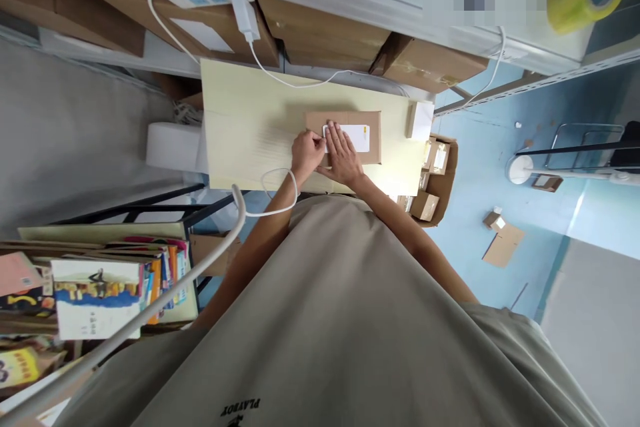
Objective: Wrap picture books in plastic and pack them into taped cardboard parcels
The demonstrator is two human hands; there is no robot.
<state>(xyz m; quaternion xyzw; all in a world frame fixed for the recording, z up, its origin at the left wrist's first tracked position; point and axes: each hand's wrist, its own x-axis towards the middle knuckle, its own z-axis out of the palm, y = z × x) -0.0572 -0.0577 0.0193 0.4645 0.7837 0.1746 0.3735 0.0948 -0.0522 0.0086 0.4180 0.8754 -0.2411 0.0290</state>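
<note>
A small brown cardboard box point(373, 155) lies on the pale yellow tabletop point(240, 120) in front of me. On its top is a white label point(359, 137) with a small yellow mark near the right end. My right hand point(343, 155) lies flat across the left part of the label, fingers stretched out, covering some of it. Closed in a pinch, my left hand point(307, 153) is at the label's left edge, its fingertips touching that edge near the side of the box.
A white block-like box point(421, 121) stands at the table's right end. Beyond it, a carton point(449, 180) holds several small boxes. A white cable point(310, 86) crosses the back edge. Large cardboard boxes point(320, 30) line the shelf behind. Left of me, a rack holds books point(97, 297).
</note>
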